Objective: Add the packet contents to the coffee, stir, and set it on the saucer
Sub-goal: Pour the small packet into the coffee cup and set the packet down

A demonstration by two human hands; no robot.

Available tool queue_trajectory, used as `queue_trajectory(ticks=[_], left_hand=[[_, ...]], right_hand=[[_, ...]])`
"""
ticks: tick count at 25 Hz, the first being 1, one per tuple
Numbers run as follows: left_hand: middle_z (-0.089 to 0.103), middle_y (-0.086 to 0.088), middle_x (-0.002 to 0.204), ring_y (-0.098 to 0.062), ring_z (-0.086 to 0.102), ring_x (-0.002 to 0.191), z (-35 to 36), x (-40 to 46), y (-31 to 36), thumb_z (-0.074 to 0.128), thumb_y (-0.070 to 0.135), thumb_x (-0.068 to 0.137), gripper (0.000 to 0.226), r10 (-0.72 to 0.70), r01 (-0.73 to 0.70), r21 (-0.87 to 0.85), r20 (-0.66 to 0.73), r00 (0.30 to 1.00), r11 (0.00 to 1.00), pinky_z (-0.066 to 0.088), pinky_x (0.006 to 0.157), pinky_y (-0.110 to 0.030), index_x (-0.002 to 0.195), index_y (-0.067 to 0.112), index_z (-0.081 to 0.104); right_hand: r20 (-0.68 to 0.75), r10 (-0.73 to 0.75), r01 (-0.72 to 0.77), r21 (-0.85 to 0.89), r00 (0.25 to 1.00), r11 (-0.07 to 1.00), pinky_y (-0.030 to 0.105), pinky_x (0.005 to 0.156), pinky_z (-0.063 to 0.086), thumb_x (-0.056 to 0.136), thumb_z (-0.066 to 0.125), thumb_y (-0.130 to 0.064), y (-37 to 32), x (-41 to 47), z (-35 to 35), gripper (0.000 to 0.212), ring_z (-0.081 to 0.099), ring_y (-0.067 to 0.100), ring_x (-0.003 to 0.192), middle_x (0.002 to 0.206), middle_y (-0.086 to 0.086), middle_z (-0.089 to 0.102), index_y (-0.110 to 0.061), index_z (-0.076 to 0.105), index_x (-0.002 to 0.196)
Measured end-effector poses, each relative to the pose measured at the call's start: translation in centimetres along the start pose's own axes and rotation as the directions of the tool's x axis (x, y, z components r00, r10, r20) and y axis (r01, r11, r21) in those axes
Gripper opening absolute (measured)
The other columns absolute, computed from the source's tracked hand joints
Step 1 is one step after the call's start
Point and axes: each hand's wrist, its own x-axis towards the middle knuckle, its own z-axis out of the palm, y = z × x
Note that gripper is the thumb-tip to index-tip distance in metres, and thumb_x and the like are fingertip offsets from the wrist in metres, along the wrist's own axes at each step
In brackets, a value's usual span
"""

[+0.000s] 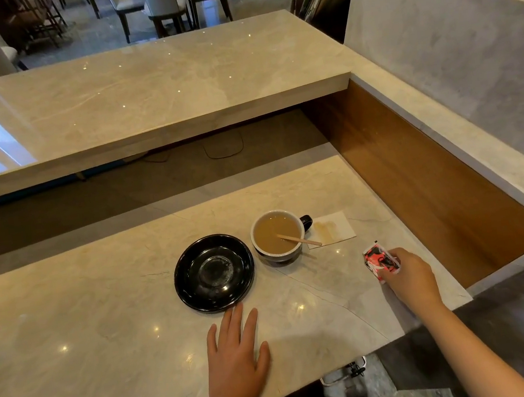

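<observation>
A dark cup [278,236] of milky coffee stands on the marble counter with a wooden stir stick [298,239] leaning in it, handle at the right. Just left of it lies an empty black saucer [214,273]. My right hand [409,275] pinches a small red, white and black packet [381,262] at the counter's right side, to the right of the cup and nearer to me. My left hand [234,352] rests flat on the counter with fingers spread, its fingertips just short of the saucer's near rim.
A stained white napkin [333,228] lies right of the cup. A raised marble bar top [140,94] runs across the back. A wooden recess [418,184] drops away at the right, and the counter's near edge is close to my arms.
</observation>
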Motion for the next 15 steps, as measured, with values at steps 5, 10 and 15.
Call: queue_trajectory(ticks=[5, 10, 15], left_hand=[[0.036, -0.011, 0.146, -0.028, 0.028, 0.134, 0.2, 0.1, -0.1, 0.047, 0.043, 0.085, 0.058, -0.018, 0.018, 0.005, -0.004, 1.000, 1.000, 0.018, 0.106, -0.053, 0.138, 0.021, 0.040], [0.036, -0.009, 0.147, -0.025, 0.026, 0.135, 0.5, 0.0, -0.3, 0.042, 0.047, 0.086, 0.057, -0.025, 0.025, -0.003, 0.003, 1.000, 1.000, 0.016, 0.107, -0.051, 0.138, 0.024, 0.040], [0.039, -0.008, 0.145, -0.024, 0.030, 0.133, 0.3, -0.1, -0.3, 0.035, 0.049, 0.085, 0.057, -0.023, 0.023, -0.011, -0.003, 1.000, 1.000, 0.009, 0.109, -0.043, 0.136, 0.024, 0.042]], right_hand=[[0.029, 0.116, -0.118, 0.426, 0.993, 0.897, 0.036, 0.073, 0.053, 0.089, 0.055, -0.003, -0.9, -1.0, 0.2, 0.026, 0.064, 0.027, 0.088, 0.111, 0.017, 0.066, -0.008, 0.058, 0.114], [0.096, 0.114, -0.147, 0.738, 0.989, 0.658, 0.025, 0.060, 0.052, 0.085, 0.062, -0.009, -4.6, -0.2, -1.2, 0.024, 0.066, 0.011, 0.077, 0.088, 0.001, 0.069, -0.019, 0.055, 0.106], [-0.011, -0.108, 0.084, 0.712, 0.994, 0.697, 0.015, 0.050, 0.053, 0.083, 0.062, -0.001, -9.2, 1.9, -1.3, 0.019, 0.066, 0.006, 0.059, 0.080, 0.003, 0.070, -0.014, 0.061, 0.096]])
